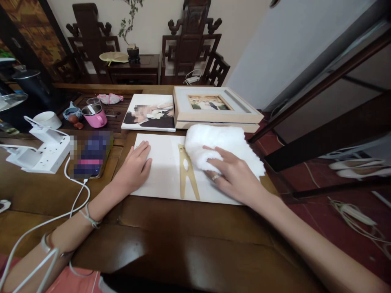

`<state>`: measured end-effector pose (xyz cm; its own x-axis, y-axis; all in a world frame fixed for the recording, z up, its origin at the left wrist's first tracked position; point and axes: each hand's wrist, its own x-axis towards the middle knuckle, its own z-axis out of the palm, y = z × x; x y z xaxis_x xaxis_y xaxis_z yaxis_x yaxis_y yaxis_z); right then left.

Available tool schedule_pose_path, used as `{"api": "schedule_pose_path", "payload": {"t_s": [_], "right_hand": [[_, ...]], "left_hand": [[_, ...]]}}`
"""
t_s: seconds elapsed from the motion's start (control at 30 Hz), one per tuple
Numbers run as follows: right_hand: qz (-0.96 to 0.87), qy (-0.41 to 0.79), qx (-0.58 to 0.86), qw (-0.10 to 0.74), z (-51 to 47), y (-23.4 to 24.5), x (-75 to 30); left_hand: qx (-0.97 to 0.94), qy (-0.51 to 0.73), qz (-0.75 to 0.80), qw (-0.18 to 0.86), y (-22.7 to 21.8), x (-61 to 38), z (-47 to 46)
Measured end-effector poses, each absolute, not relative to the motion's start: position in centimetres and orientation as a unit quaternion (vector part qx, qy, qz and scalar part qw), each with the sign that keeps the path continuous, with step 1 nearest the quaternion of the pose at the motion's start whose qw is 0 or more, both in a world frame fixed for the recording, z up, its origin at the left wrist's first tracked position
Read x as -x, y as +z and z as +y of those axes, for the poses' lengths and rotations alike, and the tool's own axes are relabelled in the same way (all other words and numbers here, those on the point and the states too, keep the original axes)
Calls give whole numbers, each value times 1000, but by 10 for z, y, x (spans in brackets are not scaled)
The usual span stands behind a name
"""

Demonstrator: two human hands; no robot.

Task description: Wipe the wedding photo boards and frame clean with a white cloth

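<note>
A white board [166, 171], the back of a picture frame, lies flat on the wooden table [183, 228] with a tan stand leg [187, 173] across it. My left hand [136, 167] rests flat on the board's left edge, fingers stretched out and holding nothing. My right hand [233, 175] presses down on a fluffy white cloth [220, 144] that lies on the board's right part; its fingers lie over the cloth.
Behind the board lie a photo print [149, 113] and a stacked light wooden photo frame [214, 108]. At left are a phone [90, 154], a white power strip [45, 152] with cables, a pink mug [95, 116] and a white bowl [47, 119]. Carved chairs stand at the back.
</note>
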<state>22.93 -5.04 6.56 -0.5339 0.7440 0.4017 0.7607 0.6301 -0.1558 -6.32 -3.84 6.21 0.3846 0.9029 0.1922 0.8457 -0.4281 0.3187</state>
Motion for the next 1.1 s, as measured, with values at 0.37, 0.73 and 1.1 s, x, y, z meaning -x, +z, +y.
{"api": "schedule_pose_path", "payload": {"t_s": [0.37, 0.73, 1.1], "right_hand": [[-917, 120, 341, 171, -117, 92, -254], [-850, 46, 483, 203, -24, 64, -213], [-940, 127, 263, 178, -106, 93, -207]], "left_hand": [[-827, 170, 529, 83, 65, 67, -36], [-825, 165, 533, 88, 57, 54, -38], [-830, 170, 525, 86, 67, 55, -37]]}}
